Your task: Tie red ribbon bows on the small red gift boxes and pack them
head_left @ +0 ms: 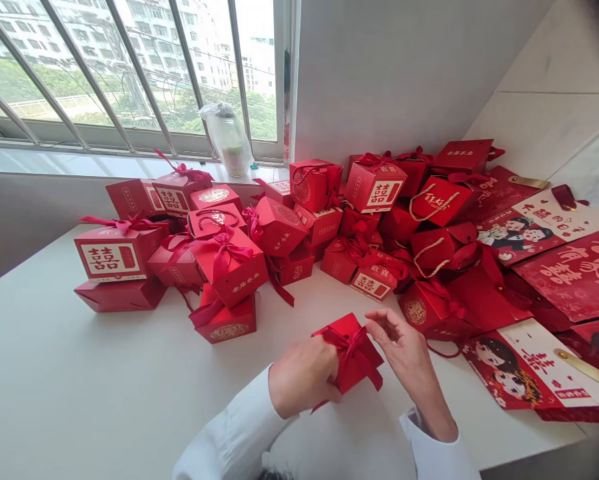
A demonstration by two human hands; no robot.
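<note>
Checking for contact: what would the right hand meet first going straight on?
Probably the red box in the left hand, just ahead of the right hand, though depth is unclear.

The near gift box [368,360] is plain red, tied with a deeper crimson ribbon [353,348]. The far-left box [110,259] bears a white panel with red double-happiness characters, on a white table [64,373].

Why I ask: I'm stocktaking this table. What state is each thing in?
Left hand: closed on the box.
Red gift box: closed, ribbon tied in a bow.
Right hand: open, fingers curled, beside the box.
Piled gift boxes: closed, most ribbon-tied.
Gold-handled red bags: lying down, handles slack.
Printed red cards: flat, overlapping.
Plastic bag: upright on the windowsill, gathered at top.
</note>
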